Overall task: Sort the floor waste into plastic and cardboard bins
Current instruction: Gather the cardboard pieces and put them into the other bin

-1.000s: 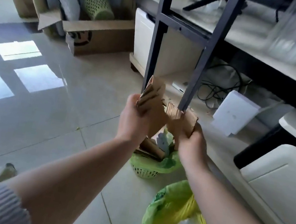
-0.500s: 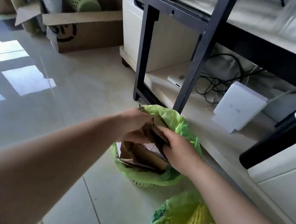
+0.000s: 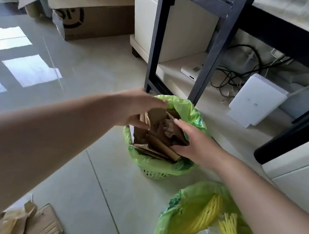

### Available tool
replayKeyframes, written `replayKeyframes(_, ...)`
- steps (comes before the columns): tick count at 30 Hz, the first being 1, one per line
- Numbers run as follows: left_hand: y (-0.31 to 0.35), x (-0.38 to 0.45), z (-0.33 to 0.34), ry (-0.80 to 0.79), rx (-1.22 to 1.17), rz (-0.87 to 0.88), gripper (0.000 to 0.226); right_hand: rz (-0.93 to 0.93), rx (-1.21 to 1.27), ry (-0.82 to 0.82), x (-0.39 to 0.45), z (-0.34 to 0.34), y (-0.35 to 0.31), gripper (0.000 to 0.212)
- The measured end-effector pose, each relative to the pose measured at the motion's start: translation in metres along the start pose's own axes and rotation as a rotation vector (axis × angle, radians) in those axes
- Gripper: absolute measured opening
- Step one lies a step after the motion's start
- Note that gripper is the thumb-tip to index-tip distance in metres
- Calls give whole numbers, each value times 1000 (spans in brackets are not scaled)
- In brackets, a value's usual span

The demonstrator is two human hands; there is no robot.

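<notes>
Now, torn brown cardboard pieces [image 3: 158, 135] are being pressed into the small green perforated basket lined with a light green plastic bag [image 3: 161, 170], at the centre of the frame. The left hand [image 3: 138, 108] is being held over the far-left rim, fingers extended and close together, thumb tucked against the cardboard. The right hand [image 3: 192, 141] is being laid flat on the pile from the right, fingers straight and pressed together, nothing pinched. For a good result, pressure is best being applied evenly downward so the liner is not being dragged off the rim and the light basket is not being tipped. More flat corrugated cardboard scraps [image 3: 31, 224] are lying at lower left, seemingly unsorted. The second green-lined bin holding yellow foam netting and clear plastic film [image 3: 210, 233] is sitting at lower right.
</notes>
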State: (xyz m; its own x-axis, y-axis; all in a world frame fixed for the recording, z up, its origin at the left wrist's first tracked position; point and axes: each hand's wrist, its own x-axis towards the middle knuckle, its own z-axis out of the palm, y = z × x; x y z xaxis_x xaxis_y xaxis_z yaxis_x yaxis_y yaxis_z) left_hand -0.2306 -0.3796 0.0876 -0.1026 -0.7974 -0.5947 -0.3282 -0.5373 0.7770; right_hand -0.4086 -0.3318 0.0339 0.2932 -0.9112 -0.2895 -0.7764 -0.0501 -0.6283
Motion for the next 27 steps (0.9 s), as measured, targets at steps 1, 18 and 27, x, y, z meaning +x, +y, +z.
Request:
replayKeyframes(1,-2,-7,-7,18,-39,47,65,12,-39,13,-6,-2,-1,75)
replayKeyframes(18,-297,-194,-81,190,-3,-126,20,-259,-43,-304,-143,198,-111,38)
replayKeyframes(27,-426,-190,-93,-5,939,3,56,-67,-504,-565,-118,293,-65,51)
